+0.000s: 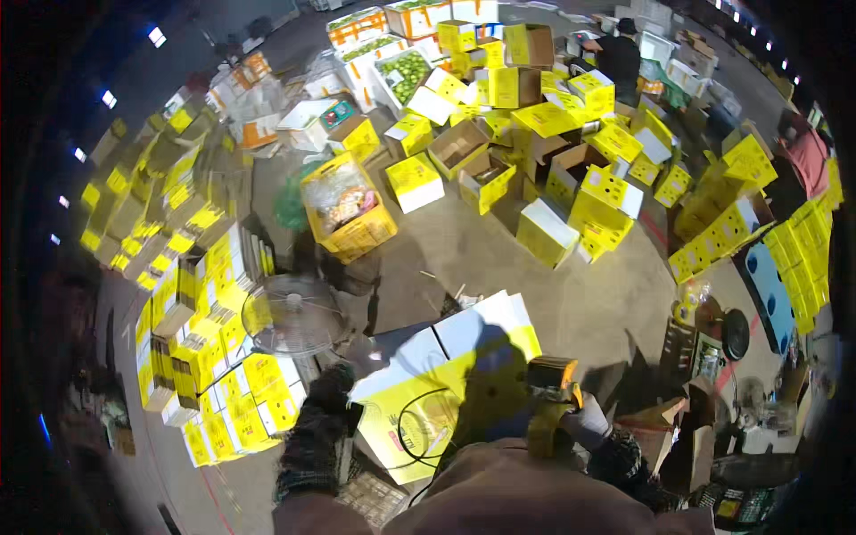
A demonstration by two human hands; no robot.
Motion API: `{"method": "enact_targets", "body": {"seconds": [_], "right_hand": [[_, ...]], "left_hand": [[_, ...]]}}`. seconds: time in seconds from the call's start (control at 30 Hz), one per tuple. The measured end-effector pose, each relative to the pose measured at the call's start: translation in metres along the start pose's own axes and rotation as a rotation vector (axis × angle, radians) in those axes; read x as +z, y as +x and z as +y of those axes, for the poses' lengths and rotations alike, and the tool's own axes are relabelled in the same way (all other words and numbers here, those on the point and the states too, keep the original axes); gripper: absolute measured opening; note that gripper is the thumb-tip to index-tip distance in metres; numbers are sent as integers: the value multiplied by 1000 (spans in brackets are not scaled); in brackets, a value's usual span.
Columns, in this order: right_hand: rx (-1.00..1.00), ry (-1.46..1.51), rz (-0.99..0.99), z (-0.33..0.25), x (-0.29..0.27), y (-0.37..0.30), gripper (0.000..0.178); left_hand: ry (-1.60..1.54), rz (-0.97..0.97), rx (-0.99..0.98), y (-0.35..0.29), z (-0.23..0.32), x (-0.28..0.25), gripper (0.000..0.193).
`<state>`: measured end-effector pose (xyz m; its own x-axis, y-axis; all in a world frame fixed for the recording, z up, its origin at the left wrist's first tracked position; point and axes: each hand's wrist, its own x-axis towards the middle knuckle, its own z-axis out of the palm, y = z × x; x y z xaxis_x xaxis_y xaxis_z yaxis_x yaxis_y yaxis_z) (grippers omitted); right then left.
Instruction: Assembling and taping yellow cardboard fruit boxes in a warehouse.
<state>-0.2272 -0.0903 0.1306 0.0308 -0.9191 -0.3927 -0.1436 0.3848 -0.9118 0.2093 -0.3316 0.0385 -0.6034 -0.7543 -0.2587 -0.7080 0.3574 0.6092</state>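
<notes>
My right hand [587,421], in a pale glove, is wrapped round a yellow-and-black power hand tool [553,379] with a blocky head. The tool is over the right side of a yellow-and-white carton [392,419] in front of me. Flat white flaps form the carton's far part, and my shadow falls across it. A thin black cord [403,419] loops over its yellow face. My left hand [334,383], dark and blurred, is at the carton's left edge; its fingers do not show clearly.
Stacks of flattened yellow cartons [236,406] stand left, beside a round wire-guarded fan [294,314]. Ahead is a yellow crate [357,234] of plastic bags. Open yellow cartons [486,178] pile up beyond it, near boxes of green fruit [403,76]. Other people [618,58] are farther back and right.
</notes>
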Motion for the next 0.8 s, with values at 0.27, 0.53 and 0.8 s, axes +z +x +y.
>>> {"method": "enact_targets", "body": {"seconds": [0.27,0.53,0.8], "right_hand": [[-534,-280,219,-119,-1,-10,54],[-836,-352,-11,-66,-25,11,79],[-580,-392,-254,-129,-54,7,51]], "left_hand": [[249,-195,-65,-122,261,-69,36],[-420,-326,30,-89,172,-64,54],[60,378,-19,-53,214,-67,47]]}}
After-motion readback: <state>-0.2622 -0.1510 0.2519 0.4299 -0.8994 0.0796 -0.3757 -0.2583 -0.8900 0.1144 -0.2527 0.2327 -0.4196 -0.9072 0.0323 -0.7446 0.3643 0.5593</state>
